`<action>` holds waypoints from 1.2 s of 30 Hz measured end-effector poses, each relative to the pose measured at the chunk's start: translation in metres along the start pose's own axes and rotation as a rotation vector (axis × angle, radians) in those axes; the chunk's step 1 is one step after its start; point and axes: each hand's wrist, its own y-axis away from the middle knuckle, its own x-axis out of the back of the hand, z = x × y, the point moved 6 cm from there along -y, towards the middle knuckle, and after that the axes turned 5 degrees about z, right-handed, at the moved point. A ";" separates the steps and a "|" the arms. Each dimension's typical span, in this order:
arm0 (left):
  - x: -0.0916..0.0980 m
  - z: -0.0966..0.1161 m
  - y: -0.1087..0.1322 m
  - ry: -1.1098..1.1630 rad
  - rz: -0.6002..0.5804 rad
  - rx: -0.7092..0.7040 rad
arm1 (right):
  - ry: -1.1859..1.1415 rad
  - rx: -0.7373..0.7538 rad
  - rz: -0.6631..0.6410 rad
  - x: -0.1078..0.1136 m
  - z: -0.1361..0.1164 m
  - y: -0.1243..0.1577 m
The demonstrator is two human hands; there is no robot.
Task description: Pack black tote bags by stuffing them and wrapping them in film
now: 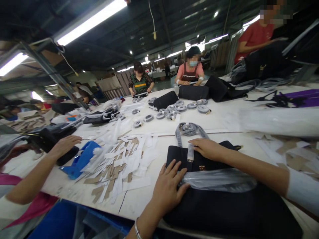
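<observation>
A black handbag lies flat on the table in front of me, with gold lettering on its front. Its handle is sleeved in clear plastic and lies across the front. My left hand rests on the bag's left side, fingers spread. At the bag's top, my right hand has its fingers together on a white-wrapped closure tab; its thumb is hidden. Just beyond the bag lies a coiled, plastic-wrapped strap.
Loose paper and card strips are heaped on the left, beside a blue tape dispenser. A co-worker's hand reaches in there. Several wrapped strap coils and black bags lie farther back. Plastic sheeting lies right. People work across the table.
</observation>
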 end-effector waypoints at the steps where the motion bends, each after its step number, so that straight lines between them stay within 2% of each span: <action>1: 0.001 0.000 0.000 0.003 -0.001 0.001 | 0.006 0.009 -0.025 -0.004 0.002 -0.005; 5: 0.004 -0.001 -0.001 0.013 -0.007 -0.002 | 0.021 0.101 -0.037 -0.009 -0.004 -0.003; 10: 0.005 0.002 -0.003 0.022 -0.010 -0.032 | 0.069 0.425 -0.033 -0.016 -0.031 0.014; 15: 0.017 0.011 -0.016 0.062 0.064 -0.020 | 0.062 0.524 0.056 -0.017 -0.030 0.016; 20: 0.024 0.028 -0.033 0.158 -0.018 -0.011 | 0.010 0.499 0.118 -0.003 -0.024 0.026; 24: 0.027 0.038 -0.037 0.231 -0.055 -0.055 | -0.012 0.444 0.157 0.011 -0.024 0.043; 28: 0.025 0.037 -0.037 0.315 -0.066 -0.048 | -0.094 0.372 0.117 0.015 -0.022 0.060; 32: 0.016 0.027 -0.047 0.291 -0.032 0.079 | -0.224 0.280 0.072 0.009 -0.017 0.068; 36: 0.003 0.028 -0.063 0.257 -0.158 0.125 | -0.245 0.236 0.025 0.003 -0.013 0.066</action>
